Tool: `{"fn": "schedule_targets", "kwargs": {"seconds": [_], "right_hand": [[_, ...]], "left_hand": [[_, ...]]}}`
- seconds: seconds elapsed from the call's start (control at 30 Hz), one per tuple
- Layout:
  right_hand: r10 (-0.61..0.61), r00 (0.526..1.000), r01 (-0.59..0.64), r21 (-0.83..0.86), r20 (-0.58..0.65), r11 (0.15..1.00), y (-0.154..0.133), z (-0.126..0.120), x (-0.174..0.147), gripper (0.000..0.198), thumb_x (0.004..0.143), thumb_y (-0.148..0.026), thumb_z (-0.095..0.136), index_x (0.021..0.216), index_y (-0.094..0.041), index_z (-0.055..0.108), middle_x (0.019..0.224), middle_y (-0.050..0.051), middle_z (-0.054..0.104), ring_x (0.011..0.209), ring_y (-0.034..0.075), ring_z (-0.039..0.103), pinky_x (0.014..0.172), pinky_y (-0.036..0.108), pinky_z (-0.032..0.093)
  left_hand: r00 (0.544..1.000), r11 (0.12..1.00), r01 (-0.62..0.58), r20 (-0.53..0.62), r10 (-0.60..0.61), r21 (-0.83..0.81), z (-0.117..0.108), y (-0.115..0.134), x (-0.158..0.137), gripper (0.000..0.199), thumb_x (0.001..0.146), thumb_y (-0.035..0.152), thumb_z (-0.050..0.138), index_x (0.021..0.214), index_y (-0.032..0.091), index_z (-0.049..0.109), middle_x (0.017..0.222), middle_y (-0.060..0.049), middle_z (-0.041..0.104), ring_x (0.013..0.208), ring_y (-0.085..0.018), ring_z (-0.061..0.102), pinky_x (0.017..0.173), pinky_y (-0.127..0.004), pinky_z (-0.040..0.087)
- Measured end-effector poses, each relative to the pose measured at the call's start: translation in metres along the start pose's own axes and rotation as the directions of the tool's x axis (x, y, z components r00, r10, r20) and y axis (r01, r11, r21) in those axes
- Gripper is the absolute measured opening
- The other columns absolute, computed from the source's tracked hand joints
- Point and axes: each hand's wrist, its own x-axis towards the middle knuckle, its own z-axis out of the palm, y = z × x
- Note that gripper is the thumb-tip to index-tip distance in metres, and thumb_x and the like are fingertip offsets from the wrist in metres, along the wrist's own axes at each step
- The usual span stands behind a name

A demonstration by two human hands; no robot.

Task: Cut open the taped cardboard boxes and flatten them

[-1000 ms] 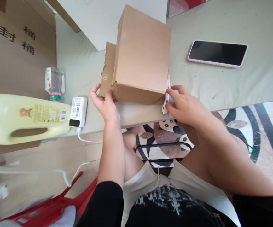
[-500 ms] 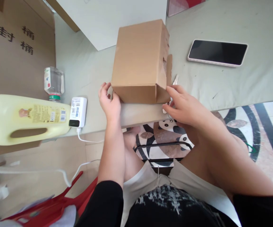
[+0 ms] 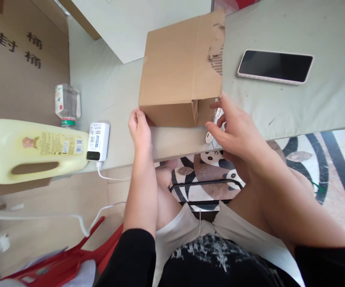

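A brown cardboard box lies near the table's front edge. Its right end flap stretches outward level with the top, with torn, ridged patches. My left hand pinches the box's front left corner. At the flap's front corner is my right hand, its index finger touching the underside while thumb and fingers stay apart. Beneath that hand a long white object rests on the table, partly covered; its kind I cannot make out.
A phone lies at the right. On the left are a white power bank with a cable, a yellow jug, a clear bottle and a large carton. A white panel stands behind the box.
The right flap has swung up and outward from hanging down. My right hand has risen slightly with it, uncovering more of the white object. My left fingers have closed on the corner.
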Motion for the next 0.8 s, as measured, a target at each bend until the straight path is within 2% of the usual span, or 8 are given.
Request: {"fn": "schedule_targets", "kwargs": {"seconds": [0.13,0.2,0.3,0.47,0.53,0.63,0.7,0.8], "right_hand": [[-0.047,0.995,0.050,0.035,-0.087,0.998,0.006,0.007,0.002,0.055,0.088,-0.028,0.050,0.143,-0.028,0.042,0.134,0.009,0.060,0.094,0.023,0.065,0.083,0.041,0.055],[-0.094,0.985,0.104,0.061,-0.147,0.993,0.012,0.013,0.004,0.058,0.086,-0.027,0.053,0.142,-0.028,0.041,0.134,0.010,0.059,0.102,0.025,0.065,0.085,0.044,0.056],[-0.173,0.958,0.200,0.106,-0.227,0.974,0.020,0.021,0.006,0.068,0.083,-0.024,0.056,0.148,-0.029,0.035,0.136,0.010,0.057,0.111,0.028,0.064,0.090,0.049,0.057],[-0.183,0.959,0.235,0.247,-0.215,0.940,0.024,0.026,0.011,0.069,0.084,-0.022,0.057,0.147,-0.031,0.029,0.147,0.010,0.051,0.125,0.030,0.061,0.101,0.054,0.054],[-0.149,0.967,0.203,0.271,-0.206,0.941,0.028,0.028,0.015,0.059,0.084,-0.024,0.058,0.139,-0.031,0.036,0.140,0.009,0.056,0.123,0.030,0.061,0.099,0.053,0.056],[-0.106,0.979,0.152,0.273,-0.177,0.950,0.038,0.031,0.024,0.049,0.082,-0.026,0.061,0.127,-0.030,0.041,0.125,0.009,0.063,0.109,0.030,0.067,0.087,0.050,0.059],[-0.102,0.984,0.136,0.248,-0.144,0.959,0.045,0.032,0.029,0.047,0.080,-0.025,0.063,0.122,-0.027,0.042,0.117,0.010,0.064,0.102,0.030,0.068,0.082,0.050,0.060],[-0.146,0.980,0.171,0.192,-0.134,0.966,0.050,0.032,0.031,0.044,0.078,-0.021,0.061,0.118,-0.024,0.044,0.112,0.011,0.064,0.105,0.033,0.066,0.084,0.052,0.058]], "left_hand": [[0.990,0.993,0.063,0.135,-0.049,-0.103,0.005,0.003,-0.002,0.067,0.091,0.075,0.032,0.093,0.017,0.067,0.104,-0.010,0.071,0.103,-0.022,0.066,0.100,-0.038,0.051],[0.992,0.987,0.011,0.126,0.010,-0.163,0.008,0.006,-0.003,0.072,0.090,0.078,0.028,0.097,0.018,0.065,0.106,-0.011,0.071,0.105,-0.023,0.065,0.102,-0.039,0.050],[0.984,0.962,-0.105,0.114,0.137,-0.252,0.010,0.010,-0.005,0.071,0.092,0.075,0.025,0.116,0.018,0.059,0.116,-0.011,0.068,0.114,-0.024,0.063,0.106,-0.041,0.047],[0.954,0.929,-0.249,0.099,0.285,-0.273,0.009,0.015,-0.009,0.062,0.095,0.067,0.034,0.135,0.022,0.047,0.117,-0.008,0.066,0.128,-0.022,0.057,0.118,-0.038,0.034],[0.937,0.912,-0.292,0.105,0.333,-0.288,0.010,0.014,-0.010,0.064,0.092,0.070,0.036,0.136,0.023,0.047,0.115,-0.008,0.066,0.121,-0.023,0.061,0.116,-0.039,0.038],[0.921,0.906,-0.268,0.189,0.340,-0.327,0.012,0.010,-0.012,0.071,0.086,0.074,0.044,0.139,0.026,0.043,0.110,-0.008,0.067,0.111,-0.024,0.066,0.110,-0.042,0.045],[0.908,0.912,-0.232,0.261,0.328,-0.337,0.014,0.006,-0.013,0.075,0.082,0.076,0.049,0.140,0.029,0.040,0.115,-0.008,0.067,0.116,-0.026,0.065,0.109,-0.044,0.045],[0.896,0.929,-0.177,0.337,0.289,-0.326,0.015,0.001,-0.012,0.080,0.076,0.078,0.057,0.140,0.034,0.036,0.130,-0.009,0.061,0.125,-0.029,0.061,0.111,-0.047,0.044]]}}
